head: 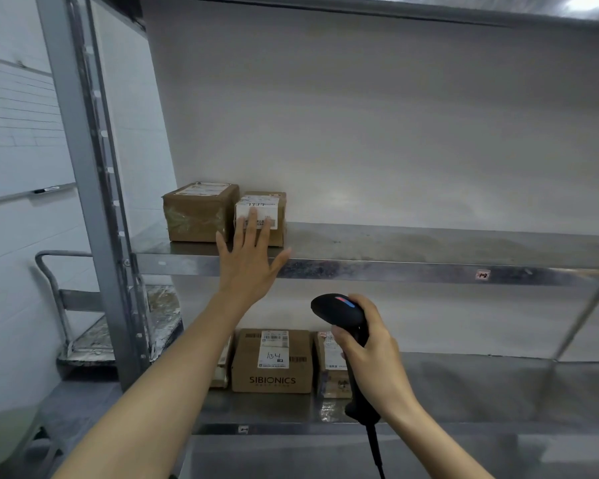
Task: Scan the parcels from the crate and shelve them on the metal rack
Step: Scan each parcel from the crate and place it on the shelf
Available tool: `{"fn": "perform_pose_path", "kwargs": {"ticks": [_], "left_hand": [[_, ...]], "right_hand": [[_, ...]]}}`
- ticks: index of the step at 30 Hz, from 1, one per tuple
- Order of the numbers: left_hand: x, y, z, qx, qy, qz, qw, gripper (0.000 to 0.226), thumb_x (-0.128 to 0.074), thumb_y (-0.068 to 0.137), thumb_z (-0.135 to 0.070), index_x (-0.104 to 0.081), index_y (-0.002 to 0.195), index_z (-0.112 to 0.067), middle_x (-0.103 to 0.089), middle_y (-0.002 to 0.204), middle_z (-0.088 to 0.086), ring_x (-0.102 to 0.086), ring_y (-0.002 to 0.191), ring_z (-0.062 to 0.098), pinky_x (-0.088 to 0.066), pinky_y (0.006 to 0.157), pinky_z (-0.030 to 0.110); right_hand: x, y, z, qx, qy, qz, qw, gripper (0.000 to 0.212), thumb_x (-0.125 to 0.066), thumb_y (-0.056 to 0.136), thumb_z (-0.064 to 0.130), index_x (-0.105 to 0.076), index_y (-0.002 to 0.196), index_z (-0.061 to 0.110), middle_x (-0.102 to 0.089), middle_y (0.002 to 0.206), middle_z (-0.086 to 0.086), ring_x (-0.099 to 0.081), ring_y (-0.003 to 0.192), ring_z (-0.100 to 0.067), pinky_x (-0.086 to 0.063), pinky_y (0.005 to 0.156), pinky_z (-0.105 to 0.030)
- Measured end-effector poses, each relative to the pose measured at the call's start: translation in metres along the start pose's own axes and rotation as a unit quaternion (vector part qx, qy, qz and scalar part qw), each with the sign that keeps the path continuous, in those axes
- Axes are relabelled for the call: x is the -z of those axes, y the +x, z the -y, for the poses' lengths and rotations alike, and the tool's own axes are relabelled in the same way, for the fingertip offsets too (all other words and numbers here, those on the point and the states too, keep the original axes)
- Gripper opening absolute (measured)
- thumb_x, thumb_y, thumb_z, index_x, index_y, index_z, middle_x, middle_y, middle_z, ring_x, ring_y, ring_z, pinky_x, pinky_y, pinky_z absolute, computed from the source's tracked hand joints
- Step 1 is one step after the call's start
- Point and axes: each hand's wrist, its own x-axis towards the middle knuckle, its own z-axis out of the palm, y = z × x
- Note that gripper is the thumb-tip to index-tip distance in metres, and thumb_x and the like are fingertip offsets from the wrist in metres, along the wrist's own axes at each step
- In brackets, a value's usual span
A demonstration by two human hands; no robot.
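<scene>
From the head camera, the one view there is, the person stands close to the metal rack (83, 167). The left hand (248, 257) is held wide, fingers straight and spread, their tips against the labelled front of a small parcel (280, 210) on the upper shelf (429, 250). That parcel sits near the shelf's left end, just beside a larger taped box (199, 212), the two touching or nearly so. The right hand (370, 354) is wrapped round the handle of a black scanner (339, 311), held lower down in front of the lower shelf (464, 392).

I'd judge the work partly done. Two parcels are on the upper shelf and at least three on the lower one: a printed brown box (272, 371), one to its right (329, 371) and one to its left (223, 368), half hidden by the forearm. The small parcel looks placed and is only being nudged square. The crate is out of view, so how many remain I cannot tell.

The small parcel stands upright with its white label facing the person. Its depth is hidden, so its long axis is unclear. The scanner's handle runs roughly up and down, its head aiming up and leftward, its cable trailing below.
</scene>
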Motion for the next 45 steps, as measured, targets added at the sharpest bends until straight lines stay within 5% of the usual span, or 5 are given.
{"fn": "perform_pose_path", "kwargs": {"ticks": [12,29,37,42,45], "left_hand": [[0.014,0.006,0.001,0.04,-0.013,0.141,0.989,0.086,-0.005,0.086,-0.073,0.002,0.154,-0.02,0.014,0.161,0.001,0.013,0.148,0.021,0.006,0.113,0.06],[0.022,-0.107,0.031,0.097,-0.049,0.061,0.992,0.083,-0.011,0.087,-0.07,0.003,0.153,-0.022,0.008,0.162,0.001,0.004,0.148,0.018,0.006,0.116,0.048],[0.036,-0.198,0.075,0.202,-0.038,0.075,0.976,0.095,-0.006,0.078,-0.078,-0.002,0.154,-0.021,0.001,0.162,0.002,-0.002,0.148,0.019,-0.003,0.117,0.051],[0.048,-0.274,0.116,0.296,-0.006,0.095,0.951,0.098,-0.004,0.076,-0.081,-0.004,0.154,-0.02,0.0,0.162,0.002,-0.003,0.148,0.019,-0.004,0.116,0.052],[0.061,-0.317,0.137,0.337,0.012,0.105,0.936,0.094,-0.01,0.08,-0.078,-0.006,0.154,-0.019,-0.002,0.162,0.005,-0.004,0.148,0.02,-0.002,0.116,0.051]], "right_hand": [[-0.001,-0.005,0.008,0.01,0.007,0.009,1.0,0.04,-0.06,0.092,0.012,-0.048,0.122,0.037,-0.063,0.097,0.013,-0.06,0.074,0.001,-0.046,0.062,-0.013],[-0.009,-0.027,0.012,0.034,0.011,0.045,0.998,0.042,-0.06,0.093,0.017,-0.045,0.129,0.032,-0.061,0.105,0.012,-0.06,0.089,0.001,-0.049,0.072,-0.018],[-0.037,-0.044,0.013,0.057,0.039,0.098,0.993,0.041,-0.06,0.092,0.017,-0.045,0.128,0.03,-0.059,0.1,0.017,-0.058,0.085,0.007,-0.043,0.064,-0.003],[-0.068,-0.06,0.014,0.058,0.052,0.147,0.986,0.044,-0.059,0.093,0.018,-0.042,0.132,0.029,-0.058,0.108,0.007,-0.057,0.089,-0.01,-0.04,0.059,-0.001],[-0.089,-0.072,0.016,0.062,0.061,0.178,0.98,0.043,-0.059,0.093,0.018,-0.042,0.132,0.031,-0.057,0.107,0.006,-0.057,0.082,-0.007,-0.038,0.056,0.0]]}}
